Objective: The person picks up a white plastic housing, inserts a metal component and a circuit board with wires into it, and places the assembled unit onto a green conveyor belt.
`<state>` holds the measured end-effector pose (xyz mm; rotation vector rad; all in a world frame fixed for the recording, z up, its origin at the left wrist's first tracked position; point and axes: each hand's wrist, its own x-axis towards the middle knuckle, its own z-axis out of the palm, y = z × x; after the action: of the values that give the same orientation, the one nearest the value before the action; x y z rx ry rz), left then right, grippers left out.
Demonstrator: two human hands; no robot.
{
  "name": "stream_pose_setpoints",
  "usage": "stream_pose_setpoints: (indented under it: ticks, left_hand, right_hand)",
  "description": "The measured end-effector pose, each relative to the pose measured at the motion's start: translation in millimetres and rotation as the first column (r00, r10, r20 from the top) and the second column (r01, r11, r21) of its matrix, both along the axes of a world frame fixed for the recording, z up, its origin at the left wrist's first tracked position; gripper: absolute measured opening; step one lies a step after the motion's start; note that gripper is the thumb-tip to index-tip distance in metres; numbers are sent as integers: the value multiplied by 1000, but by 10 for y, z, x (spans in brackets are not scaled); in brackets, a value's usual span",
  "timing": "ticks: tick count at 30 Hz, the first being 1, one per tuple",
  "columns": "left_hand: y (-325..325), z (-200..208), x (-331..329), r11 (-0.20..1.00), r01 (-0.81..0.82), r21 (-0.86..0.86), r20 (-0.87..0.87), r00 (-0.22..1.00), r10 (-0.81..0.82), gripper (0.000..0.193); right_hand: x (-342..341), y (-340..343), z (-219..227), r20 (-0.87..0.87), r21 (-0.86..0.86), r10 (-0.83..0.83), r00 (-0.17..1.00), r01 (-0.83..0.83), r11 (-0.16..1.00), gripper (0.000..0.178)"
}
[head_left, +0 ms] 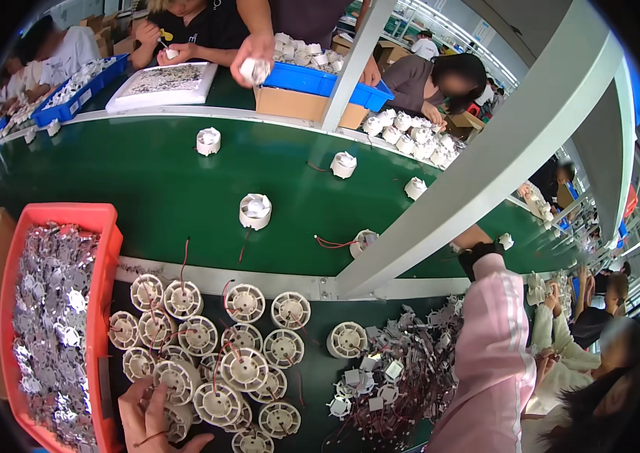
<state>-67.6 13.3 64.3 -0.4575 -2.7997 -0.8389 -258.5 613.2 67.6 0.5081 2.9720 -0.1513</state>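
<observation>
At the lower left, my left hand [142,419] has its fingers curled against the edge of a white round fan housing [176,380] in a pile of similar housings with thin red and black wires. My right arm, in a pink sleeve [486,355], stretches over the green conveyor belt [161,181]. The slanted grey post hides most of my right hand [472,237], so its fingers do not show. Left of the post, a white fan unit [363,243] with red wires lies on the belt. A lone housing [347,340] stands beside the pile.
A red bin [112,249] of shiny metal pieces stands at the left. Wired metal parts [403,370] lie heaped near my right sleeve. The grey post [478,162] crosses the belt. Several more fan units ride there. Co-workers sit opposite, around blue bins [297,79].
</observation>
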Motion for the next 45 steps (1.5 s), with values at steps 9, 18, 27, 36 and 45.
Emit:
stream_pose_setpoints:
  ticks: [9,18,27,36,45]
  left_hand:
    - [-208,-204,114,983,99,154,-115,990,-82,78]
    - [-236,-181,178,984,9,176,-85,996,6,71]
    - [-302,-80,421,975,-40,219,-116,991,67,75]
    - [-329,-117,575,913,-122,389,-149,970,193,69]
    - [-385,-235,737,862,247,444,-328,939,-100,42]
  right_hand:
    - [1289,-1811,1616,-257,-264,253,933,-320,910,57]
    - [1926,-3275,1189,-228,-170,630,743,-667,725,57]
    - [1976,-3550,124,-5,486,598,801,-521,702,71]
    - [2058,-3594,212,-69,148,677,733,-664,733,71]
    - [1554,-3237,621,-451,-696,91,888,-414,586,44]
